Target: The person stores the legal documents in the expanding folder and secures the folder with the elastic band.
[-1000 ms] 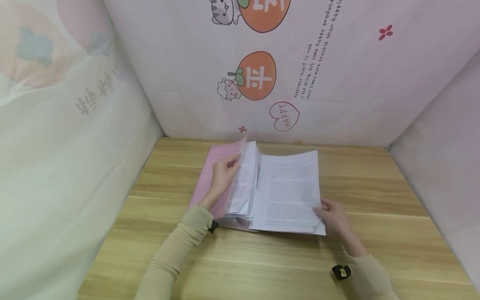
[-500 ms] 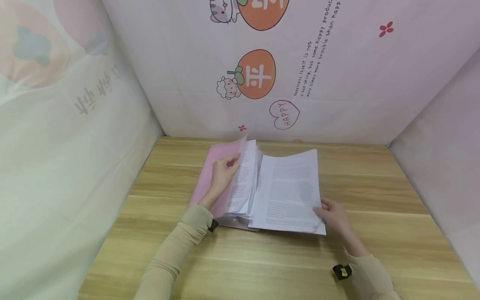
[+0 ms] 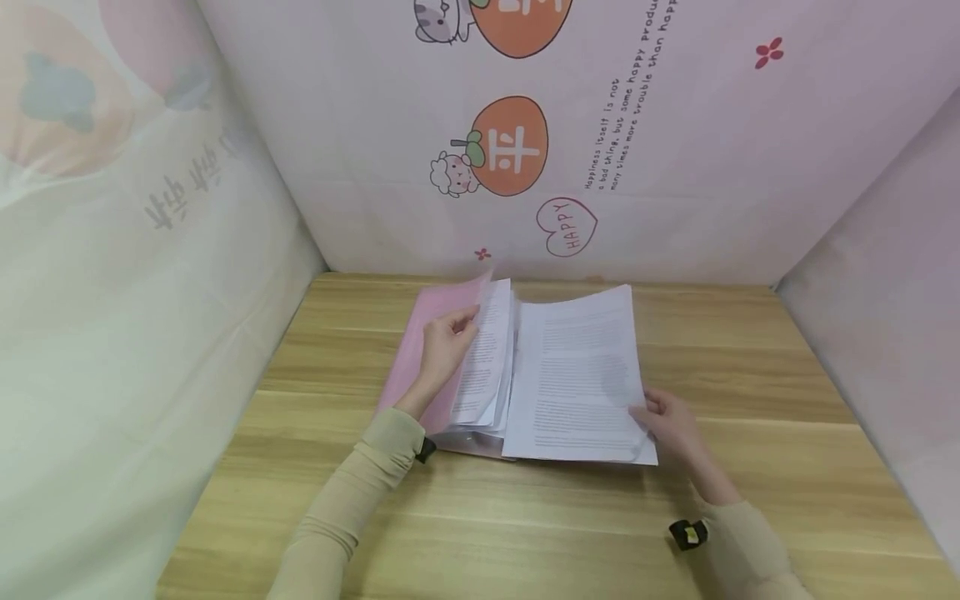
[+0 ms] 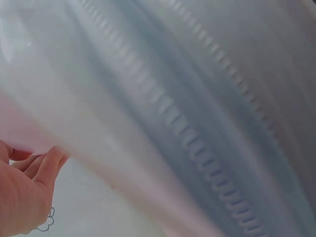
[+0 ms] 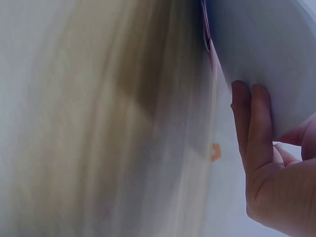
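Note:
In the head view my left hand [image 3: 444, 346] pinches the free edge of a translucent pink folder cover [image 3: 420, 350] and holds it raised. Inside the folder stand printed sheets [image 3: 483, 358] in clear pockets; the left wrist view shows a pocket's punched strip [image 4: 168, 111], blurred. My right hand [image 3: 673, 423] grips the lower right edge of white printed papers [image 3: 581, 375], thumb on the front. In the right wrist view its fingers [image 5: 259, 118] lie behind the papers [image 5: 276, 54]. The papers' left edge overlaps the folder; whether they sit in a pocket I cannot tell.
The folder lies on a wood-grain table [image 3: 555, 533]. White printed cloth [image 3: 675, 233] hangs behind the table's far edge, with more cloth along the left and right sides. A black band piece [image 3: 688, 533] sits at the right wrist.
My right hand has shifted slightly to the right and away from me, carrying the papers with it; their top edge now stands higher. The left hand and pink cover stay about the same.

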A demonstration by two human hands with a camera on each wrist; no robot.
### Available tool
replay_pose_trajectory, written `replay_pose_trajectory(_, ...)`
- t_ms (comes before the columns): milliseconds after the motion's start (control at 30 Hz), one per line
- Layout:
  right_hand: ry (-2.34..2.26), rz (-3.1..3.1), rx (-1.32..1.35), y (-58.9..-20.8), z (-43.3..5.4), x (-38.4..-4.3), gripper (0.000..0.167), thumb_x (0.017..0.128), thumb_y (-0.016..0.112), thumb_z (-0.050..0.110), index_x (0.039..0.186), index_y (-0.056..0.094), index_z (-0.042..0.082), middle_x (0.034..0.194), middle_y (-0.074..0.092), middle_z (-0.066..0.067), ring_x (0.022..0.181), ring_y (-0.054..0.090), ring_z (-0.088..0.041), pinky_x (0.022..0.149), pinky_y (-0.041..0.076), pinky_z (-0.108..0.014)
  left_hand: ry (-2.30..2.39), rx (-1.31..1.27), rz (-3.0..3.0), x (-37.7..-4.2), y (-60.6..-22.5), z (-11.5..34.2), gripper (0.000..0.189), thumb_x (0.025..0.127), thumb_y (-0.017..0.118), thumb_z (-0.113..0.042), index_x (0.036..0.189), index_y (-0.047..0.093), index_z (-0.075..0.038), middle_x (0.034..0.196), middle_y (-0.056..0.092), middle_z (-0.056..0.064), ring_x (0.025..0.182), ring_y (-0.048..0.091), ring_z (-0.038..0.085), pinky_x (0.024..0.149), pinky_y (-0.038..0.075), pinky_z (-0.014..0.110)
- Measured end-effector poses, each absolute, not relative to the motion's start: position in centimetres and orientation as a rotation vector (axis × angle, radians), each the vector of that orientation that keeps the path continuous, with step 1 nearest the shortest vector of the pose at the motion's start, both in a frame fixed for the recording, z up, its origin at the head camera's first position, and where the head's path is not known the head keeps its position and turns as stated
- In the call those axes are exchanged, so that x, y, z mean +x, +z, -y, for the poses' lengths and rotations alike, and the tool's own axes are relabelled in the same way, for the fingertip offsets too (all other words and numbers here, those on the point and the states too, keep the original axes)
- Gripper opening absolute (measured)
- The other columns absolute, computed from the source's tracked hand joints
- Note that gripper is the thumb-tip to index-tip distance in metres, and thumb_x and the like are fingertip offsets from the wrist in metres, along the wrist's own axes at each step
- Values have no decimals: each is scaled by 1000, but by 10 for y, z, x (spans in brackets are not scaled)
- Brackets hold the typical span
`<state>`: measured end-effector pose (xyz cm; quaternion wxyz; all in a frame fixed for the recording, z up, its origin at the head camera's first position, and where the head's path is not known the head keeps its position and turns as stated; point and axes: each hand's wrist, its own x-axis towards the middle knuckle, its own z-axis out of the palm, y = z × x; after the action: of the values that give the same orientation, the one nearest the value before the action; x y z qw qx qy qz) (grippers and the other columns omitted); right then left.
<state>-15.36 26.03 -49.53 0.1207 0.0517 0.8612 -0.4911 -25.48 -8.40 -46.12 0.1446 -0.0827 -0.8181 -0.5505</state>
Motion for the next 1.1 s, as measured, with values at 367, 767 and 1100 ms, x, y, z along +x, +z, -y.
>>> replay_pose_trajectory(367, -1501, -2499, 95, -486, -271, -155, 55, 100, 50, 7, 145, 30, -19, 133, 52, -42, 87, 71, -14, 68, 60, -22, -1610, -244, 2353, -255, -459, 85, 33, 87, 59, -2, 118, 70, 1, 115, 73, 19, 104, 73, 29, 91, 61, 35)
replay_pose_trajectory(767, -1573, -2457, 123, -489, -262, -155, 54, 99, 52, 9, 144, 35, -16, 135, 52, -38, 83, 68, -4, 69, 59, -20, -1614, -245, 2346, -253, -457, 84, 33, 87, 58, -1, 118, 70, 2, 117, 72, 19, 105, 73, 29, 92, 60, 35)
replay_pose_trajectory(1100, -1610, -2369, 149, -494, -263, -155, 59, 99, 51, 9, 148, 27, -15, 139, 48, -38, 83, 70, -5, 72, 62, -25, -1619, -224, 2351, -253, -460, 85, 34, 87, 58, -2, 119, 70, 0, 120, 71, 17, 107, 72, 28, 92, 60, 34)
